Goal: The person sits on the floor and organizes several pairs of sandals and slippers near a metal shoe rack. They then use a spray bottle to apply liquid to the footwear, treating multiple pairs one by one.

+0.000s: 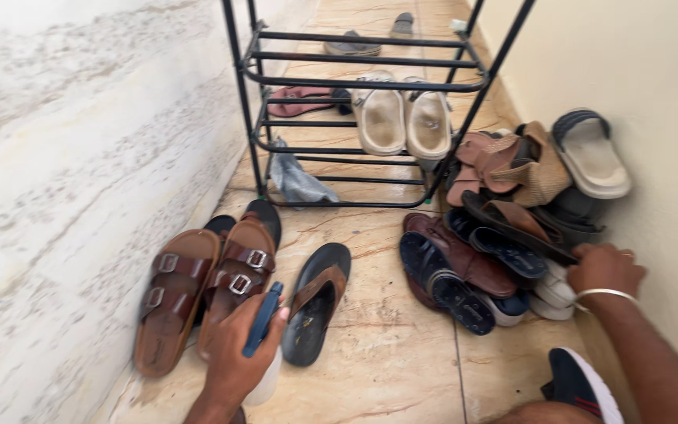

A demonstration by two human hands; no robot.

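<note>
Head view looked down on a tiled floor [386, 361] strewn with footwear. Nearest, the left hand [237, 353] was closed around a dark blue sandal [263, 318], fingers wrapped over its edge, with what seemed a pale second sole just under it. That sandal looked light and flexible, probably rubber or foam, easy to pinch at the side of the sole and unlikely to slip or suffer from a firm grip. Just beyond it lay a pair of brown buckled sandals [205, 290] side by side near the left wall, stiffer and heavier by the look of their thick footbeds; to their right lay a black flip-flop [317, 310].

On the right, the right hand [602, 271], a metal bangle [606, 294] at its wrist, rested on a pile of shoes [480, 267] against the wall, fingers curled onto a white sole; whether it truly gripped anything could not be told. A dark sneaker [582, 385] showed at the near edge.

Farther off stood a black metal shoe rack [253, 118], holding beige slides [402, 118] and a maroon sandal [300, 100].
</note>
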